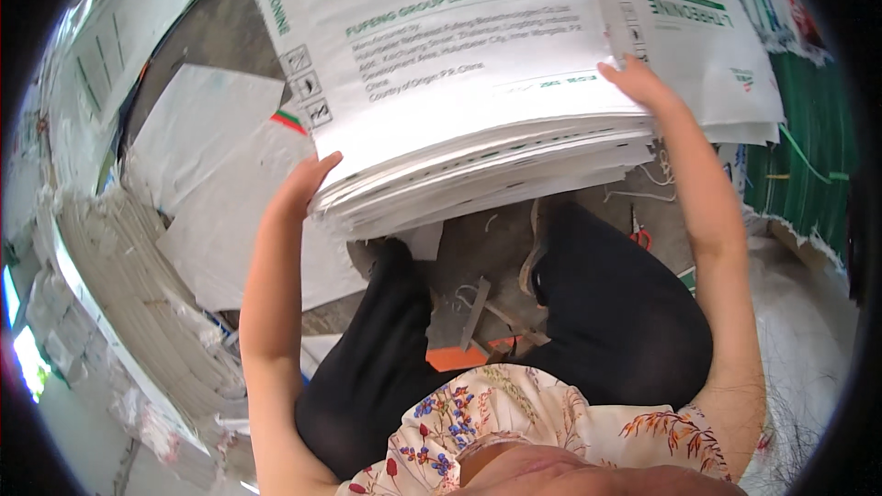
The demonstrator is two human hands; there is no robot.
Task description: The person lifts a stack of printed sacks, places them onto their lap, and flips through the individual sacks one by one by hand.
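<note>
A thick stack of flat white printed sacks [441, 101] lies in front of my knees, its layered near edge facing me. My left hand [312, 182] holds the near left corner, thumb on top and the other fingers mostly hidden by the side. At the near right corner, my right hand [638, 84] grips the stack, with its thumb resting on the top sack. The near edges of the layers are slightly uneven and fanned.
Loose white sheets [220, 165] cover the floor at left, beside a tall pile of folded sacks [138, 303]. More printed sacks [703, 46] lie at right, near a green bundle [799, 156]. Orange-handled scissors [641, 237] and string [638, 195] lie by my right knee.
</note>
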